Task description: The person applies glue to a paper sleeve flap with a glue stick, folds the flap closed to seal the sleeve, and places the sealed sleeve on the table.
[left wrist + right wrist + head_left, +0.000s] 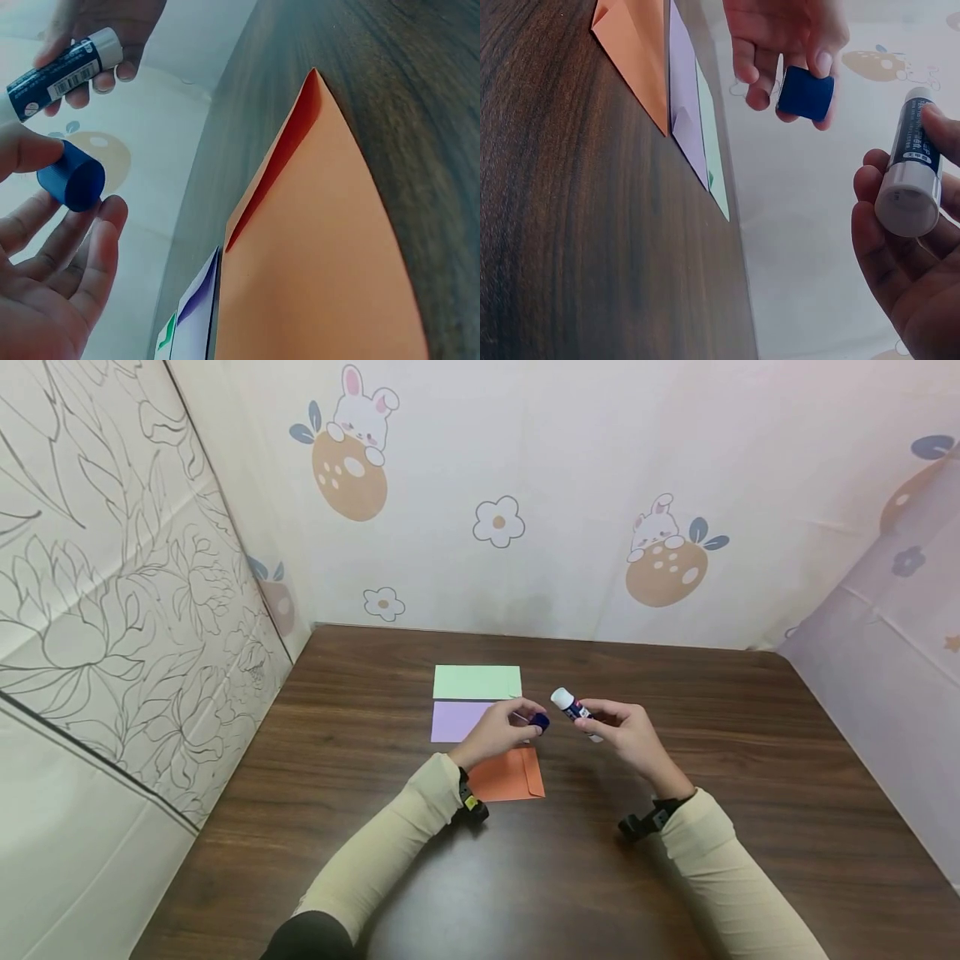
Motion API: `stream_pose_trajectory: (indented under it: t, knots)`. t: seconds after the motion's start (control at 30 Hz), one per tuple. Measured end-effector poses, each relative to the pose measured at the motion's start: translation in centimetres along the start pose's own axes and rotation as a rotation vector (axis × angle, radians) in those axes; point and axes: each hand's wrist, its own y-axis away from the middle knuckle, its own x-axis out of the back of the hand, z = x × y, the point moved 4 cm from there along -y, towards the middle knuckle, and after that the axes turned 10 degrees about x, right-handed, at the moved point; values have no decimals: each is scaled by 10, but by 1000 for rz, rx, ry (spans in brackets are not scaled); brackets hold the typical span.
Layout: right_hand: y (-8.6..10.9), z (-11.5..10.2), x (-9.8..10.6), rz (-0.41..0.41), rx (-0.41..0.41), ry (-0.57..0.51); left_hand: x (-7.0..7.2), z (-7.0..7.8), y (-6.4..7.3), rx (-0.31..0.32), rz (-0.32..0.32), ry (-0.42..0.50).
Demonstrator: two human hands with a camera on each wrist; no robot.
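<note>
Between thumb and fingers my left hand (500, 729) pinches a dark blue cap (539, 722), its open end showing in the left wrist view. My right hand (626, 731) grips a glue stick (576, 707) with a white top, a dark printed label and a white base (907, 206). Cap and glue stick are apart, both held above the table. Beneath the left hand lie an orange envelope (510, 777) and a purple envelope (457, 721), each partly covered by the hand or wrist. A green envelope (476, 682) lies beyond them in the same column.
The envelopes lie on a dark wood-grain table (360, 693). A wall covering with rabbit prints (570, 460) stands behind its far edge, and a panel with flower line drawings (127, 577) rises on the left. Each wrist wears a black strapped camera (656, 820).
</note>
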Motion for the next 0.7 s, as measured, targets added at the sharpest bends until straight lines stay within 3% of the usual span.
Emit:
stream_pose_trajectory:
  t: [0.13, 0.33, 0.7]
  knots:
    - [0, 1, -1, -5, 10, -5, 3, -3, 3, -4, -2, 47]
    - [0, 2, -2, -15, 19, -15, 10, -4, 8, -5, 49, 43]
    - [0, 2, -5, -21, 5, -33, 15, -1, 15, -26, 80, 95]
